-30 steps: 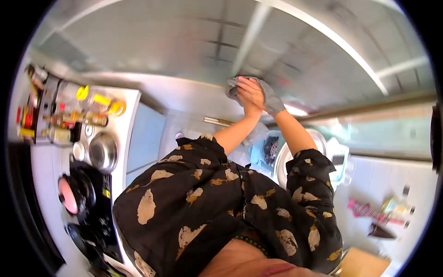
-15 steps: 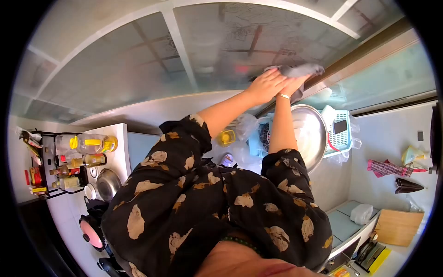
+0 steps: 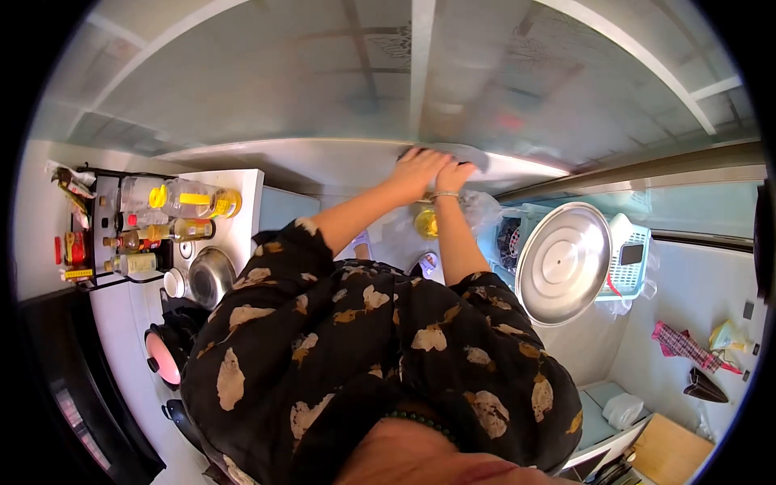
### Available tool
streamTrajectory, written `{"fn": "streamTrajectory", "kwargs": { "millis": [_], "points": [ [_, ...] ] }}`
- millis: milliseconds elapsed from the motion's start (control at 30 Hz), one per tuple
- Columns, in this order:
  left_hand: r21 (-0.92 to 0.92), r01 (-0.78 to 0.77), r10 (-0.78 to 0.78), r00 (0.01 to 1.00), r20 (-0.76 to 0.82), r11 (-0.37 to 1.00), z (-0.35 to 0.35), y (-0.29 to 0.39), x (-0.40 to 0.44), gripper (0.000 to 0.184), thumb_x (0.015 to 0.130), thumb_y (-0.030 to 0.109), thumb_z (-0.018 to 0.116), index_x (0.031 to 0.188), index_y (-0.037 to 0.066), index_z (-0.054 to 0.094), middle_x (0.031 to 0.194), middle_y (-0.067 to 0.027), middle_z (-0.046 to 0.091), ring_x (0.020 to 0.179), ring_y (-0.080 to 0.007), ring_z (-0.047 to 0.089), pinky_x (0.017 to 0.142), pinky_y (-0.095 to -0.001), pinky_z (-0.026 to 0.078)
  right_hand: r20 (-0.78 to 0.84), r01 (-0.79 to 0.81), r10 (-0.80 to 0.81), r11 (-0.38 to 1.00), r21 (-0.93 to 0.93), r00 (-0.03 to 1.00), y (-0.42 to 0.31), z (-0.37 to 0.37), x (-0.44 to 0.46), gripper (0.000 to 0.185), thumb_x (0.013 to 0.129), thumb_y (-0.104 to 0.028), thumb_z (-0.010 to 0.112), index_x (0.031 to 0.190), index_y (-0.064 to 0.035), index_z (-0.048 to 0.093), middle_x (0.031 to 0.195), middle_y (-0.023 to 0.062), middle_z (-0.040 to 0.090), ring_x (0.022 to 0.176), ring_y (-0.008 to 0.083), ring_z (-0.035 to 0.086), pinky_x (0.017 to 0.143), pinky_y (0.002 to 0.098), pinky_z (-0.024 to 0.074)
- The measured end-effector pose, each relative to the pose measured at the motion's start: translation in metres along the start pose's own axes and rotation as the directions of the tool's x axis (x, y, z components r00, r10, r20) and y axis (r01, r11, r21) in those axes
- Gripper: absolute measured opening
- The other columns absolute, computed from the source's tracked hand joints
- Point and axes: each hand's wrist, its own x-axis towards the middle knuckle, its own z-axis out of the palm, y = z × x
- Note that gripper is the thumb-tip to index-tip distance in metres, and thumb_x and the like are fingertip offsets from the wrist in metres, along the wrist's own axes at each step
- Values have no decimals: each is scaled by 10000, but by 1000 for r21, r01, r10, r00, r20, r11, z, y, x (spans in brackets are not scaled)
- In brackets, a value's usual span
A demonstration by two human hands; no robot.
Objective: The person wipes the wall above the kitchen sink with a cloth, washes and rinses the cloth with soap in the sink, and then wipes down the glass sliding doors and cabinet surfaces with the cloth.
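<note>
Both my hands are side by side at the lower edge of a frosted glass panel (image 3: 347,89) with white bars. A grey cloth (image 3: 467,153) is bunched under them, against the pale strip below the glass. My left hand (image 3: 417,173) has its fingers closed over the cloth's left part. My right hand (image 3: 453,175), with a bracelet at the wrist, grips the cloth beside it, its thumb side touching the left hand. Part of the cloth sticks out to the right of the fingers.
A large round metal lid (image 3: 563,264) leans before a light blue basket (image 3: 634,250) on the right. On the left, several bottles (image 3: 198,199) and a metal bowl (image 3: 212,277) stand on a white counter. Below my arms are a yellow container (image 3: 427,222) and slippers (image 3: 426,263).
Both hands and the cloth have moved left and slightly down along the panel, from the right corner to its lower edge. The view has shifted, so the glass bars sit further right.
</note>
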Motion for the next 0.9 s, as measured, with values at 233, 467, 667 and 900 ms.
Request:
{"fn": "streamTrajectory", "kwargs": {
  "millis": [233, 467, 667, 900],
  "points": [
    [-557, 366, -546, 814, -196, 746, 3, -7, -99, 450, 858, 82, 505, 1289, 5, 401, 1266, -181, 467, 1190, -323, 432, 1010, -383, 321, 700, -790, 456, 557, 257, 549, -98, -31, -94, 251, 870, -202, 540, 1074, -58, 523, 959, 48, 580, 823, 136, 537, 698, 260, 443],
    [-972, 226, -903, 429, 38, 67, 14, 15, -92, 328, 880, 46, 474, 1207, 18, 476, 1142, -94, 550, 1011, -185, 542, 863, -278, 430, 831, -620, 412, 777, -107, 374, -24, -79, -82, 353, 845, -266, 622, 1110, -52, 529, 962, 11, 583, 884, 111, 551, 764, 271, 468],
    [-758, 112, -591, 558, 583, -643, 33, 50, -75, 293, 891, 89, 456, 1174, 41, 516, 1066, -86, 595, 975, -186, 577, 823, -328, 481, 886, -991, 464, 128, -35, 28, -29, -135, -74, 639, 826, -619, 464, 1300, -197, 387, 1366, 87, 368, 1243, 308, 374, 910, 538, 410],
    [-415, 575, -513, 817, 263, 705, 71, 51, -78, 284, 822, 139, 533, 1091, 63, 584, 1031, -174, 594, 906, -340, 590, 801, -392, 476, 849, -1000, 528, 21, 2, 13, -12, -140, -79, 398, 877, -464, 453, 1124, -170, 557, 1141, 42, 587, 1051, 249, 557, 866, 433, 461]
  ]
}}
